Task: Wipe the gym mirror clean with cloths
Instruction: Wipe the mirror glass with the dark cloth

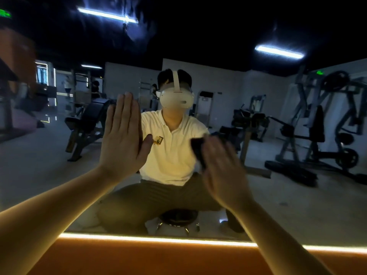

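Note:
The gym mirror [278,195] fills nearly the whole view and reflects me squatting in a pale shirt. My left hand [124,135] lies flat on the glass with straight fingers pointing up and holds nothing. My right hand [222,165] is blurred by motion and presses a dark cloth [198,149] against the glass with extended fingers; the cloth pokes out past the fingertips at upper left. Most of the cloth is hidden under the hand.
A glowing light strip [158,240] runs along the mirror's bottom edge above an orange wall base [139,259]. The reflection shows weight benches [89,124], a plate machine [327,126], a small round stool [178,217] and ceiling lights.

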The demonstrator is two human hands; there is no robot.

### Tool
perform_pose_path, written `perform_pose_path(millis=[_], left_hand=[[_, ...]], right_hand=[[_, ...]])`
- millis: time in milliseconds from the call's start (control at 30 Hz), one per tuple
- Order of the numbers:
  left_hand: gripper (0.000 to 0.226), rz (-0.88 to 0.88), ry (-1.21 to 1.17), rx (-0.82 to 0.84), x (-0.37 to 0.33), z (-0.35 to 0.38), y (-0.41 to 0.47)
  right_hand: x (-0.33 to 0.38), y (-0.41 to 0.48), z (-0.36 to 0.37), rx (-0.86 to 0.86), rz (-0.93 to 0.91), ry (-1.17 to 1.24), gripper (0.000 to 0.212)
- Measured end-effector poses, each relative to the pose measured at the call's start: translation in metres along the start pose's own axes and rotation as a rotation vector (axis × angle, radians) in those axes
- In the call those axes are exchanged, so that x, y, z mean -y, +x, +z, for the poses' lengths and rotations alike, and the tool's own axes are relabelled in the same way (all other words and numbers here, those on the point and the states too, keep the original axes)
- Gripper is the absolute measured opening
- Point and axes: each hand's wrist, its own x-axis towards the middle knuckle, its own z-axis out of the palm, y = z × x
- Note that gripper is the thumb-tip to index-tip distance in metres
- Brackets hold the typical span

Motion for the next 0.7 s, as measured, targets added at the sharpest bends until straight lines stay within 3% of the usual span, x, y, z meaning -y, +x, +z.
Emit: perform_pose_path(millis=[133, 300, 400, 500, 700], left_hand=[[0.085, -0.043, 0.017, -0.028, -0.011, 0.005, 0.001], [0.085, -0.018, 0.08, 0.016, -0.009, 0.001, 0.0], [0.086, 0.001, 0.131, 0.083, -0.006, -0.006, -0.002], [0.086, -0.002, 0.165, 0.124, -0.004, -0.012, -0.002], [0.089, 0.006, 0.213, 0.17, -0.012, -0.026, -0.003]], right_hand=[[-0.053, -0.021, -0.007, -0.113, 0.462, 0.056, 0.06], [-0.016, -0.015, 0.001, -0.219, 0.645, 0.208, 0.061], [0.018, -0.011, 0.006, -0.227, 0.62, 0.268, 0.06], [0.044, -0.01, 0.01, -0.176, 0.468, 0.28, 0.064], [0.034, -0.015, 0.014, -0.186, 0.346, 0.259, 0.067]])
